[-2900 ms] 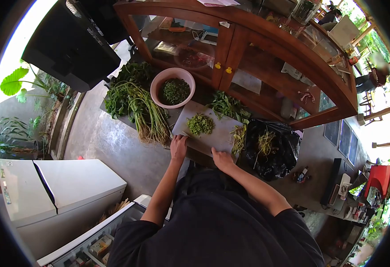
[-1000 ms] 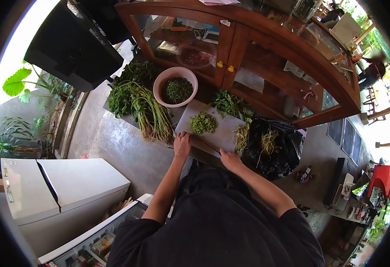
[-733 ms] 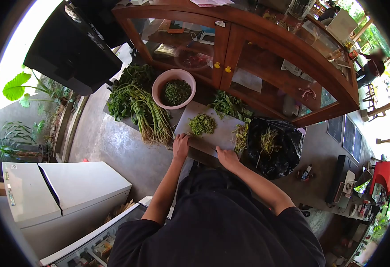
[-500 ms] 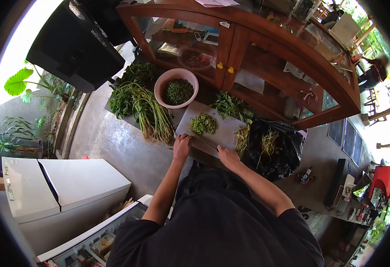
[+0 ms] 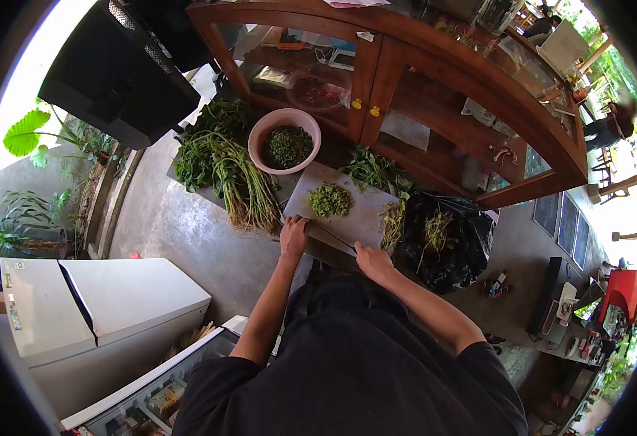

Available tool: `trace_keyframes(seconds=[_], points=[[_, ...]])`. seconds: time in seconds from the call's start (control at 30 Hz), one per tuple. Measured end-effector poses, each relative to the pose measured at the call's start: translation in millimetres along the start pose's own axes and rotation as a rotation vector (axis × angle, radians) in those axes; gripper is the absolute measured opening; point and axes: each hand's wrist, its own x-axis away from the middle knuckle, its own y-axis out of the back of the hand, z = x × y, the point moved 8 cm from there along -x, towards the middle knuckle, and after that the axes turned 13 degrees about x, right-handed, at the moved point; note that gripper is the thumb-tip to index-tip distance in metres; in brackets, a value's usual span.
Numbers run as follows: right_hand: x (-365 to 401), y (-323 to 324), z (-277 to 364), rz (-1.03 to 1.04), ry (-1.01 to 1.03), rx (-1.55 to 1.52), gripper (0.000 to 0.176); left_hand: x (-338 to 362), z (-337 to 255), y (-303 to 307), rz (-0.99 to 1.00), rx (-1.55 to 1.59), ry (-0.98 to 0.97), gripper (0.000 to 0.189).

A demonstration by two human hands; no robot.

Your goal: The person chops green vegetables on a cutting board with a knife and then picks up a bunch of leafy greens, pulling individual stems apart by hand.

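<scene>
A white cutting board (image 5: 366, 212) lies in front of me with a pile of chopped greens (image 5: 330, 200) on it. Along the board's near edge runs a knife (image 5: 335, 237), its handle in my right hand (image 5: 374, 263). My left hand (image 5: 294, 237) rests at the board's near left corner, close to the blade's tip. Its fingers are closed, but what they grip is too small to make out. Leafy greens (image 5: 377, 171) lie at the board's far edge, and yellowish stems (image 5: 392, 224) sit on its right side.
A pink bowl (image 5: 255, 142) of chopped greens stands beyond the board, beside a large bunch of long-stemmed greens (image 5: 224, 171). A black plastic bag (image 5: 471, 240) with root trimmings is at right. Behind stands a glass-door wooden cabinet (image 5: 369, 91); a white fridge (image 5: 137, 291) is at left.
The view has shifted slightly. My left hand has moved a little toward the board's left corner; my right hand still holds the knife near the board's front edge.
</scene>
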Motion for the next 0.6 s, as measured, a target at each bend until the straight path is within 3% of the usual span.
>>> trace_keyframes(seconds=[0.6], points=[[-21.1,-35.9,-0.4,-0.007,-0.007,-0.082,0.044,1.2,-1.1,-1.3,-0.012,-0.051,-0.015,0.014]])
